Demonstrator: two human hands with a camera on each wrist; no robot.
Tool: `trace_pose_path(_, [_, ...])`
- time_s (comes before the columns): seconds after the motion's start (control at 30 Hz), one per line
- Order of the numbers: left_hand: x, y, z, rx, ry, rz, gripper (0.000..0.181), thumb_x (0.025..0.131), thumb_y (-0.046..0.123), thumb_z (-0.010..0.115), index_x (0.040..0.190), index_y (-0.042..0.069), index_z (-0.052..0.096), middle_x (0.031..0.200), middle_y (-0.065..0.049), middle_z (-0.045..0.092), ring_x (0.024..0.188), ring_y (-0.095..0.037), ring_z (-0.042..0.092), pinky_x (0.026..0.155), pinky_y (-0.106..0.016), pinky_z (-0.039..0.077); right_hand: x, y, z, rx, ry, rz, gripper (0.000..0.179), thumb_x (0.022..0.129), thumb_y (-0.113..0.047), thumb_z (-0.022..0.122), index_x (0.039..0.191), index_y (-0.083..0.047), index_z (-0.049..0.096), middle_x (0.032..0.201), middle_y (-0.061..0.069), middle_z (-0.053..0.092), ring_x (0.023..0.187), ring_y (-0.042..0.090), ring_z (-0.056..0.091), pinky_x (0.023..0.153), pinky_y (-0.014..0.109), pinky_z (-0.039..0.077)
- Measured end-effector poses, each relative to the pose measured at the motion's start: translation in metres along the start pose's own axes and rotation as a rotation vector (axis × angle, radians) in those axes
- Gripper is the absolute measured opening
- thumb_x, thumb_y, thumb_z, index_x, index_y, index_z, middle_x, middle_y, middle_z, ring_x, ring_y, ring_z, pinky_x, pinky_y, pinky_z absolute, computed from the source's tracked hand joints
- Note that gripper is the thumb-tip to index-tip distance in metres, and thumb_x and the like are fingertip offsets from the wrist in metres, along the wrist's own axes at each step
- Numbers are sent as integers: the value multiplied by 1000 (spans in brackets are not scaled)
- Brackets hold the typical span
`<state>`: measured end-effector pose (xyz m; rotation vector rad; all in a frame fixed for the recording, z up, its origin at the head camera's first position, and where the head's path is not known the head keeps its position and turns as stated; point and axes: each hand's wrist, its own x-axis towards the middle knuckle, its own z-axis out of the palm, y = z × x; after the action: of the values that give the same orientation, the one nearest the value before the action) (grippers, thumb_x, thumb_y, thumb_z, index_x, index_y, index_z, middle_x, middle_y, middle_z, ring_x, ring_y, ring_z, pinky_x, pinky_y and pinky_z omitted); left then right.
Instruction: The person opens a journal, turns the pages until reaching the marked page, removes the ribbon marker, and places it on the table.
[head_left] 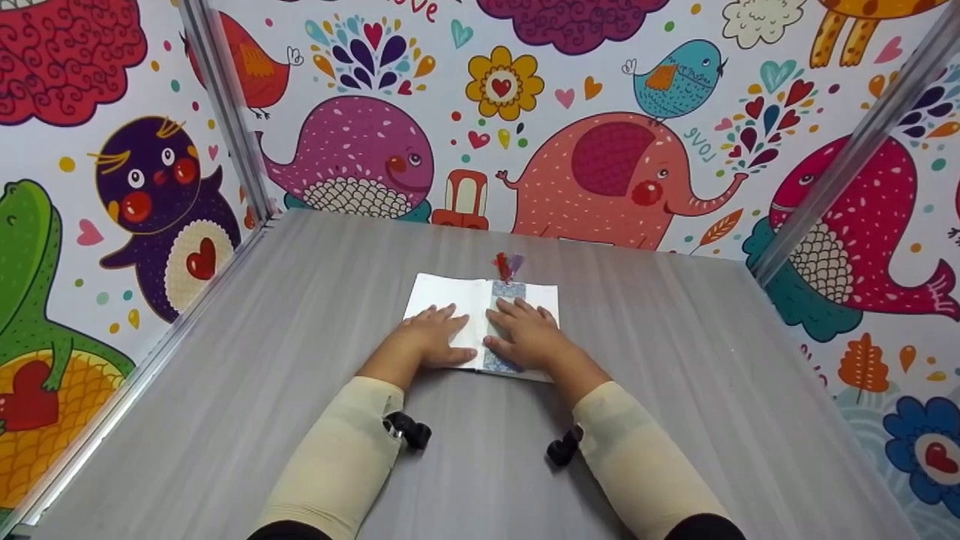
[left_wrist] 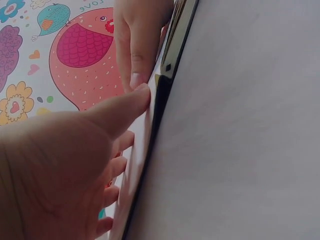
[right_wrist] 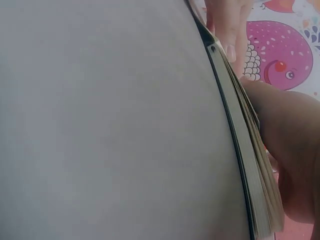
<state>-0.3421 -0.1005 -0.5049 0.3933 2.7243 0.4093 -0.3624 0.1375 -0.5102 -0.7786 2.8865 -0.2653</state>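
An open notebook [head_left: 441,291] lies on the grey table, its spine running away from me between my hands. My left hand [head_left: 433,336] rests spread on the white left page, its thumb near the fold. On the right page, my right hand [head_left: 529,336] presses with fingers spread over a blue patterned bookmark [head_left: 510,289], partly hiding it. The bookmark's red and purple tassel [head_left: 507,267] sticks out past the far edge. In the right wrist view the thick block of pages [right_wrist: 250,155] shows under the right hand; in the left wrist view the left side is thin.
The grey table [head_left: 660,360] stretches out around the notebook. A wall with cartoon animals [head_left: 600,180] stands behind it, and metal posts [head_left: 232,112] rise at the corners. Both forearms wear pale sleeves [head_left: 337,450] with small black devices [head_left: 409,430] at the wrists.
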Motion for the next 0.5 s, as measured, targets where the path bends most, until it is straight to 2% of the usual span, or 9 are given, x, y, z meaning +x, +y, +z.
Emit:
trace_pose_path(0.27, [-11,7,-7,8,-12,3,85,102,67,54,172,29,24,183,-4,12,170,-36,10,136,-62,14,-15,15,-3,44,-18,52,74,106,-66,49,169,-32,34,180,-3,26,170,30,17,137,58,15])
trace_pose_path(0.5, [-14,7,-7,-14,10,16,84,102,66,56,171,27,29,182,-6,16,169,-38,12,135,-63,15,-28,29,-7,102,-25,87,75,104,-63,55,169,-29,36,180,-1,27,170,31,17,135,60,19])
